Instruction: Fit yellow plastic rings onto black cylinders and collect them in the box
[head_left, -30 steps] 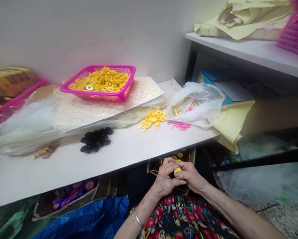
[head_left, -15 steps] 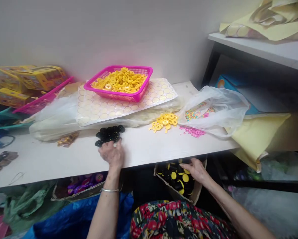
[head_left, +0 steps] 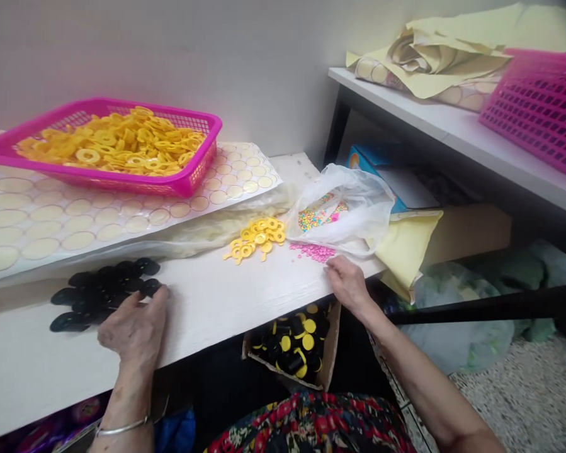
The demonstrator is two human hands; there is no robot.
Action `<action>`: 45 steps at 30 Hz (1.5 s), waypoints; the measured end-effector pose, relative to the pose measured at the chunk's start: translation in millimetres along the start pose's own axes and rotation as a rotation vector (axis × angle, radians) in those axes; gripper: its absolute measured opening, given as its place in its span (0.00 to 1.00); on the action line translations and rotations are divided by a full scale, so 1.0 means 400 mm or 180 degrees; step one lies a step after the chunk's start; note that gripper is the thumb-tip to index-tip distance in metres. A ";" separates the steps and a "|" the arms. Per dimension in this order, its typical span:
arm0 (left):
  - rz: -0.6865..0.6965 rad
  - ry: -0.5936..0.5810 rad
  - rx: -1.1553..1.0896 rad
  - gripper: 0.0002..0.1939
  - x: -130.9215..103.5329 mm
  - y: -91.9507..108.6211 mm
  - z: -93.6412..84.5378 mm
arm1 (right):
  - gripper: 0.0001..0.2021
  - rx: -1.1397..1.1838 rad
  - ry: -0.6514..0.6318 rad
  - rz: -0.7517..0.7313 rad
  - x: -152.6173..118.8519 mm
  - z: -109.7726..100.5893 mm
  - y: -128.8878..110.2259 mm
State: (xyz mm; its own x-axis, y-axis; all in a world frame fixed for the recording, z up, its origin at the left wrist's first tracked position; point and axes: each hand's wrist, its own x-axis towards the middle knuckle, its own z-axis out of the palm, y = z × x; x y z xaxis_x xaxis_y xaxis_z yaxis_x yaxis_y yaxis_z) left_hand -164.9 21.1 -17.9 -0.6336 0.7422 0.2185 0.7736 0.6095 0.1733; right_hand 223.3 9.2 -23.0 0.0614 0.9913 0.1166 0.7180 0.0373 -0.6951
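Observation:
My left hand [head_left: 134,324] is at the near right side of a cluster of black round pieces [head_left: 94,292] on the white table. Its thumb and fingers close around one black round piece [head_left: 150,287] at the cluster's edge. Over the table's front edge, my right hand [head_left: 347,286] is closed, fingertips together, just beside a small spread of pink beads [head_left: 316,253]. Whatever its fingers hold, if anything, is hidden. Left of the beads lies a small pile of yellow ring pieces with tabs [head_left: 259,236].
A pink basket [head_left: 183,184] of yellow ring pieces stands on printed sheets [head_left: 160,220]. Behind the beads lies a clear plastic bag [head_left: 362,207] with multicoloured beads. Below the table edge is a cardboard box [head_left: 330,352] of black-and-yellow pieces. A raised shelf [head_left: 434,129] juts in at right.
My right hand has moved from the box under the table up to the pink beads. My left hand stays at the black pieces. The view has turned right and come closer.

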 end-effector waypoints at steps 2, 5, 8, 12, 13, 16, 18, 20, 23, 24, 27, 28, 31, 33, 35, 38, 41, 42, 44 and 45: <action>0.0132 -0.0242 -0.0464 0.18 -0.038 0.024 -0.002 | 0.10 -0.0433 0.0036 -0.0084 0.044 0.016 0.018; 0.0542 -0.0860 -0.1074 0.19 -0.111 0.079 0.000 | 0.10 -0.0873 -0.0155 -0.0430 0.081 0.052 0.012; 0.1338 -0.1239 -0.1382 0.17 -0.180 0.141 0.014 | 0.10 -0.1228 -0.0282 -0.0740 0.097 0.085 -0.019; 0.1872 -0.1298 -0.1546 0.15 -0.229 0.210 0.035 | 0.12 -0.1681 -0.0455 -0.0712 0.117 0.111 -0.046; 0.1936 -0.1307 -0.1584 0.15 -0.234 0.222 0.038 | 0.13 -0.1772 -0.0529 -0.0742 0.122 0.113 -0.049; 0.1995 -0.1367 -0.1694 0.15 -0.244 0.244 0.044 | 0.13 -0.1930 -0.0759 -0.0915 0.125 0.108 -0.060; 0.1932 -0.1346 -0.1815 0.15 -0.247 0.249 0.048 | 0.12 -0.1946 -0.0886 -0.0985 0.117 0.098 -0.074; 0.1933 -0.1309 -0.1952 0.16 -0.248 0.249 0.053 | 0.12 -0.1899 -0.1131 -0.0939 0.103 0.086 -0.092; 0.2068 -0.1277 -0.2096 0.16 -0.248 0.246 0.064 | 0.11 -0.1789 -0.1781 -0.0674 0.088 0.080 -0.112; 0.2106 -0.1284 -0.2135 0.15 -0.247 0.245 0.067 | 0.11 -0.1782 -0.1950 -0.0588 0.086 0.081 -0.116; 0.2129 -0.1338 -0.2285 0.16 -0.246 0.244 0.078 | 0.10 -0.1856 -0.2059 -0.0462 0.088 0.087 -0.118; 0.2117 -0.1353 -0.2365 0.16 -0.246 0.244 0.081 | 0.10 -0.1866 -0.2024 -0.0438 0.090 0.087 -0.117; 0.2038 -0.1403 -0.2614 0.21 -0.245 0.246 0.086 | 0.09 -0.1730 -0.1914 -0.0323 0.094 0.081 -0.114; 0.1991 -0.1515 -0.2660 0.22 -0.243 0.250 0.084 | 0.09 -0.1528 -0.1838 -0.0235 0.093 0.072 -0.111; 0.1964 -0.1649 -0.2627 0.20 -0.241 0.254 0.077 | 0.10 -0.1357 -0.1713 -0.0156 0.088 0.066 -0.106; 0.1923 -0.1763 -0.2553 0.19 -0.240 0.262 0.065 | 0.08 -0.1264 -0.1530 -0.0245 0.071 0.068 -0.097; 0.1851 -0.1787 -0.2400 0.19 -0.241 0.268 0.056 | 0.07 -0.1434 -0.1399 -0.0494 0.049 0.080 -0.090; 0.1833 -0.1786 -0.2345 0.18 -0.241 0.269 0.054 | 0.07 -0.1510 -0.1360 -0.0563 0.043 0.085 -0.089; 0.1817 -0.1785 -0.2275 0.16 -0.241 0.272 0.051 | 0.09 -0.1522 -0.1248 -0.0651 0.036 0.093 -0.092; 0.1818 -0.1780 -0.2255 0.15 -0.241 0.273 0.050 | 0.09 -0.1411 -0.1158 -0.0692 0.035 0.096 -0.097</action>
State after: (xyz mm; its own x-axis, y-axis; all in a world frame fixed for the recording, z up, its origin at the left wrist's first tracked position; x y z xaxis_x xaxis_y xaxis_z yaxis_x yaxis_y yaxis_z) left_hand -19.4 21.5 -39.2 0.0508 0.9987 0.0035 0.6689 -0.0366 0.7425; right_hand 169.6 26.6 -21.8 -0.3035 0.9493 -0.0815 0.9123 0.2649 -0.3123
